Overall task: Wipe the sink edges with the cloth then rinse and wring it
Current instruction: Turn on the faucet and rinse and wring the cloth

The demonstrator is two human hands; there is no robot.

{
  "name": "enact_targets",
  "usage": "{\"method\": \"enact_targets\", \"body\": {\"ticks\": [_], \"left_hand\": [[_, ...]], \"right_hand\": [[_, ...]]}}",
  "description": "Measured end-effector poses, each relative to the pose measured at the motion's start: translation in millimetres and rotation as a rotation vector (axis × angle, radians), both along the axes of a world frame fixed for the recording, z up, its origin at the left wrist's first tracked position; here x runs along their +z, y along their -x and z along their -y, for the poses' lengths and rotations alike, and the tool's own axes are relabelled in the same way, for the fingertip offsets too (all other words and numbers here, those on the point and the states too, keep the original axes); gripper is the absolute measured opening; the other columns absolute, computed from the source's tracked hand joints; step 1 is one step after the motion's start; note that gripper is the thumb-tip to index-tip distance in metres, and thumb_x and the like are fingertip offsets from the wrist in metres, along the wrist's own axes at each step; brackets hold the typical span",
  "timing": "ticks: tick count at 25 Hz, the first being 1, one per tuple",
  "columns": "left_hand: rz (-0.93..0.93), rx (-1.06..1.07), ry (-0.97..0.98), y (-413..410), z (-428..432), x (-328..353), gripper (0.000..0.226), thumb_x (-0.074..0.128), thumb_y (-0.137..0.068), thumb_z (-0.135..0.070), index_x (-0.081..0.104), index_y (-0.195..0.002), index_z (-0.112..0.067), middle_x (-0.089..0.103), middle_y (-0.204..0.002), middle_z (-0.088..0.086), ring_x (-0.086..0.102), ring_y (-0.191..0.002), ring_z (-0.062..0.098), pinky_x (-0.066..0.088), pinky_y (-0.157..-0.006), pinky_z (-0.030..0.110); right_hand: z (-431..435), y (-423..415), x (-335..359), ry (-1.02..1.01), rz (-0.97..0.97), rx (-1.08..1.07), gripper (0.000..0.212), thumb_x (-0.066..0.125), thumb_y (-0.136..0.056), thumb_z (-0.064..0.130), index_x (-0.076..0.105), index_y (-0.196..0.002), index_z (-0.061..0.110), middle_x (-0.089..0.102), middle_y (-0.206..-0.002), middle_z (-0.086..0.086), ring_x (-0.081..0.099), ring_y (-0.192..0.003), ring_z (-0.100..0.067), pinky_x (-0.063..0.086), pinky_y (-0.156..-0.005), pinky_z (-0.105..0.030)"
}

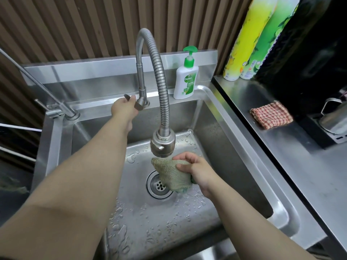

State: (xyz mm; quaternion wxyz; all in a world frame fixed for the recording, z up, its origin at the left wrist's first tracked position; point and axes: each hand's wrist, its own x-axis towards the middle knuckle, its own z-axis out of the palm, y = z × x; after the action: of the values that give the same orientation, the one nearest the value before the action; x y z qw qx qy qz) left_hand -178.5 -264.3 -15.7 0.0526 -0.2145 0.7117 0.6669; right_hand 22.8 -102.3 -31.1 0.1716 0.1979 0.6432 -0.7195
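Green cloth (173, 175) bunched in closed right hand (195, 169), just under spray head (163, 144), above drain (159, 184), partly hidden. Left hand (124, 107) curled round tap handle (138, 106), fingertips unseen. No water stream discernible. Droplets across steel sink (244, 147); soap bottle (185, 79) on back ledge, checked rag (271, 114) on counter (300, 147), slatted wall (75, 25) behind.

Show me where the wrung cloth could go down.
Free: counter in front of the checked rag; sink rim, front right corner. Crowded: back ledge with soap bottle, tap lever under left hand; drain under cloth in right hand.
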Motion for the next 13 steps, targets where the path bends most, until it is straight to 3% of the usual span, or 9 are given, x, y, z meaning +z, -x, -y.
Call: {"method": "enact_targets", "body": {"ticks": [3,6,8,11,13], "left_hand": [[-0.023,-0.025,-0.162,-20,7,9,0.038,0.054,-0.092,-0.030,0.049,-0.123,-0.008,0.058,-0.103,0.003,0.059,-0.093,0.014,0.052,-0.088,0.029],[-0.096,-0.060,-0.092,-70,16,-2,0.023,0.050,-0.094,-0.028,0.052,-0.115,-0.018,0.054,-0.110,0.001,0.055,-0.099,0.015,0.050,-0.084,0.029],[-0.040,-0.200,-0.108,-109,25,-24,0.018,0.046,-0.096,-0.028,0.056,-0.110,-0.023,0.058,-0.115,0.006,0.055,-0.102,0.018,0.048,-0.084,0.031],[0.149,-0.447,-0.202,-153,33,-44,0.034,0.035,-0.096,-0.043,0.058,-0.113,-0.024,0.059,-0.125,0.006,0.055,-0.111,0.016,0.039,-0.098,0.038],[0.223,-0.506,-0.276,-170,34,-46,0.042,0.032,-0.094,-0.050,0.059,-0.112,-0.023,0.063,-0.118,0.005,0.058,-0.109,0.017,0.037,-0.101,0.037]], "right_hand": [[-2,0,4,-0.002,-0.011,0.007,0.021,0.052,-0.088,-0.003,0.063,-0.093,0.014,0.062,-0.080,0.000,0.058,-0.060,-0.008,0.042,-0.045,-0.011],[-4,0,4,-0.001,-0.017,0.050,0.022,0.052,-0.088,-0.002,0.063,-0.095,0.016,0.063,-0.082,0.001,0.058,-0.064,-0.009,0.041,-0.046,-0.012],[-4,3,0,-0.004,-0.014,0.092,0.023,0.052,-0.087,0.000,0.064,-0.093,0.019,0.064,-0.083,0.002,0.059,-0.069,-0.012,0.043,-0.053,-0.018],[-3,10,0,0.014,-0.044,0.142,0.024,0.053,-0.086,0.001,0.066,-0.090,0.022,0.065,-0.082,0.003,0.059,-0.072,-0.015,0.043,-0.061,-0.025],[-4,14,4,0.011,-0.065,0.183,0.025,0.054,-0.085,0.002,0.067,-0.085,0.023,0.066,-0.080,0.004,0.059,-0.071,-0.014,0.042,-0.061,-0.026]]}}
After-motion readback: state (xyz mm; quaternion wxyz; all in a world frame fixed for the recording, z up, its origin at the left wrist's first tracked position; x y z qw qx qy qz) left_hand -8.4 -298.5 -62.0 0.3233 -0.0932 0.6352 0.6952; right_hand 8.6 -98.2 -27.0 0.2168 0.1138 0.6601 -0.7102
